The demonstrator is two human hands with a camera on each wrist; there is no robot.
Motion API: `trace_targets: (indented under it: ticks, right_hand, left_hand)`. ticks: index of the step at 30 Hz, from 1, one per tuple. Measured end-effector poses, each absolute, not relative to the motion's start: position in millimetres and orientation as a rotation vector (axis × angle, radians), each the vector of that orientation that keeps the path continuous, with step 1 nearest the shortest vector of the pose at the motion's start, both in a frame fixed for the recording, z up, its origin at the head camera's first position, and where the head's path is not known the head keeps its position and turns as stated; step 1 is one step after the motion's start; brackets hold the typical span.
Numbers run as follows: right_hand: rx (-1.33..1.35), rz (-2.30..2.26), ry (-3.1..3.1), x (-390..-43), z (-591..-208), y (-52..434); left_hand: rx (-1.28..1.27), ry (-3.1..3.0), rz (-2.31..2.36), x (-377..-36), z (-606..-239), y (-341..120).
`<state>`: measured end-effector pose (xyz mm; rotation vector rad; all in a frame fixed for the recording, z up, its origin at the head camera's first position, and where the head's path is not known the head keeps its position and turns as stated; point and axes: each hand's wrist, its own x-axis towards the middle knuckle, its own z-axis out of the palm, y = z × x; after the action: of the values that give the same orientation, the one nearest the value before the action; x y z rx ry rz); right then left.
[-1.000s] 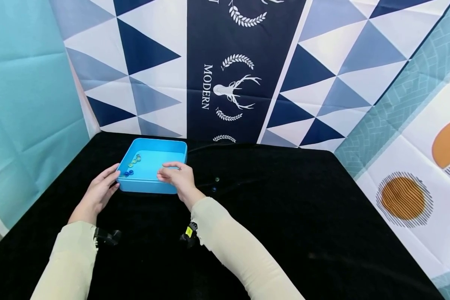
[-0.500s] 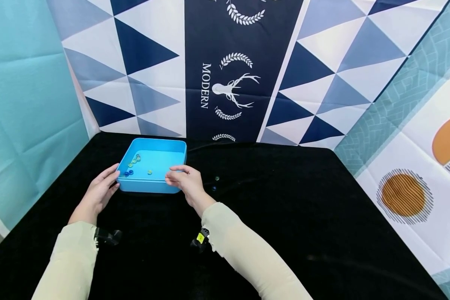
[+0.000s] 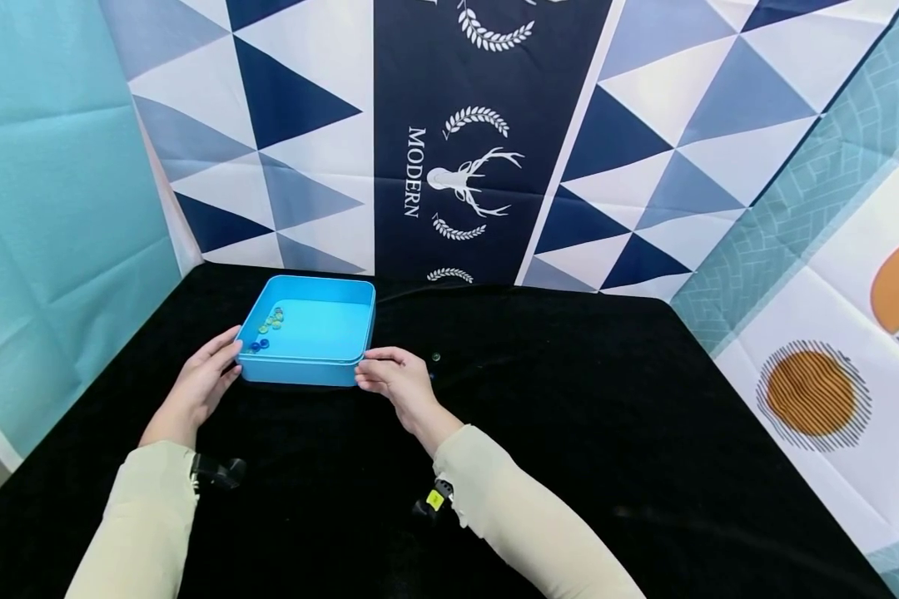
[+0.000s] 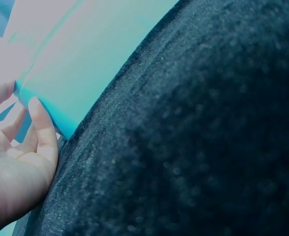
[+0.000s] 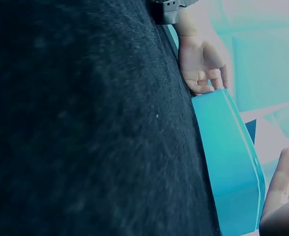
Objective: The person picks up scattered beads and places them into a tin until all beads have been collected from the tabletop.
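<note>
A square light-blue box (image 3: pixel 300 373) stands open-topped on the black cloth. Inside, along its left side, lie several yellow-green marbles (image 3: pixel 276 325) and a pair of dark blue marbles (image 3: pixel 265 343). My left hand (image 3: pixel 198 387) holds the box at its front left corner, the fingers and thumb spread on either side of it, as the left wrist view also shows. Beside the front right corner is my right hand (image 3: pixel 404 389), its fingers loosely bent. On the cloth beyond it rests a green marble (image 3: pixel 436 357); a blue marble (image 3: pixel 431 376) is mostly hidden behind the hand.
Black velvety cloth (image 3: pixel 569 433) covers the table. A patterned fabric backdrop (image 3: pixel 300 166) hangs behind it, and pale teal sheets (image 3: pixel 60 208) hang at the left. Each wrist carries a strapped-on camera, such as the right wrist's camera (image 3: pixel 429 505).
My right hand has drawn back rightward from over the box to its front right corner. A yellow-green marble inside has rolled left to the others. The left hand keeps its place.
</note>
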<state>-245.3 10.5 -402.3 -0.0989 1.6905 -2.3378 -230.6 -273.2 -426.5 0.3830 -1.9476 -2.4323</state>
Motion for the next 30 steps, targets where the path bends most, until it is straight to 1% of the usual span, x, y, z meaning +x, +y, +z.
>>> trace_targets:
  ticks: [16, 30]
  right_hand:
    - [-0.115, -2.342, 1.740, -236, -407, 66]
    - [-0.093, -2.374, 1.811, -251, -408, 95]
  left_hand:
    - [0.373, -1.943, -2.427, -230, -428, -271]
    - [0.383, -1.938, -2.445, -233, -430, -273]
